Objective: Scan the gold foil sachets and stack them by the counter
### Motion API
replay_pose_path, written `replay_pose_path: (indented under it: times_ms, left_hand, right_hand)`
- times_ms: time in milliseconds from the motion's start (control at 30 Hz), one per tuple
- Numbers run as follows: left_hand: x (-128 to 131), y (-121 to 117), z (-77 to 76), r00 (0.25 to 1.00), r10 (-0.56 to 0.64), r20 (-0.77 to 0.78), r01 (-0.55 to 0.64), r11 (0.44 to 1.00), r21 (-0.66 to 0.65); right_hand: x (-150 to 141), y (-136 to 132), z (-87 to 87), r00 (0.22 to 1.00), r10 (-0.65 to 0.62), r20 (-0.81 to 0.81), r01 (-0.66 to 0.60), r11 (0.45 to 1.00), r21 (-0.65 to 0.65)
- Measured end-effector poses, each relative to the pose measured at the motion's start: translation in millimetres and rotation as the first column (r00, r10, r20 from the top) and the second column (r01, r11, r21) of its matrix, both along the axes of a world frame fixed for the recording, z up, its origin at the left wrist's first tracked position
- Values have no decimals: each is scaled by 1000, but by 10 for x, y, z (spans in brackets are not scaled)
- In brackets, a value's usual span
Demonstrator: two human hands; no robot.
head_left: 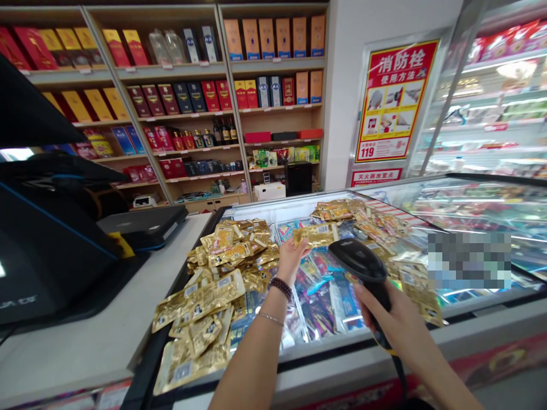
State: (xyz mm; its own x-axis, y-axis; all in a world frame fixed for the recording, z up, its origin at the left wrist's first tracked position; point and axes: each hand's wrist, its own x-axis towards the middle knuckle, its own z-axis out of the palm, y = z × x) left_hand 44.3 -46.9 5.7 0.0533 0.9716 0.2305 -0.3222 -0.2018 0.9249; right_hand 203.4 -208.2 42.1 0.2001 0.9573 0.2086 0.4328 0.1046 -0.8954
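Note:
My left hand (292, 257) pinches the left end of a gold foil snack packet (316, 234), its printed barcode facing up. Wrapped around the handle of a black barcode scanner (359, 261) is my right hand (391, 313); the scanner's head points toward the packet from the right. Both hands are above the glass top of a chest freezer (294, 356). A heap of gold packets (231, 245) lies to the left of my left hand, with larger gold packets (199, 341) nearer me. More gold packets (342, 210) are spread at the back and right.
A white counter (85, 341) with a dark checkout machine (51, 239) stands at the left. Shelves of boxed bottles (183, 97) line the back wall beside a red fire-hydrant poster (397, 102). The scanner's cable (399, 376) hangs down in front of the freezer.

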Motion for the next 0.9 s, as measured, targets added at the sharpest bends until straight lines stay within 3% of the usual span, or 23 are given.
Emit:
replay_pose_path:
  times_ms: [300, 600, 900]
  left_hand:
    - [-14, 23, -27, 999, -30, 25, 29, 1000, 7]
    - [-51, -29, 23, 999, -17, 50, 17, 1000, -10]
    - [-593, -259, 268, 987, 135, 85, -137, 990, 16]
  right_hand:
    - [8, 6, 12, 1000, 15, 3, -15, 1000, 1]
    - [47, 36, -98, 999, -2, -42, 4, 999, 45]
    - [22, 289, -177, 988, 130, 88, -131, 991, 0]
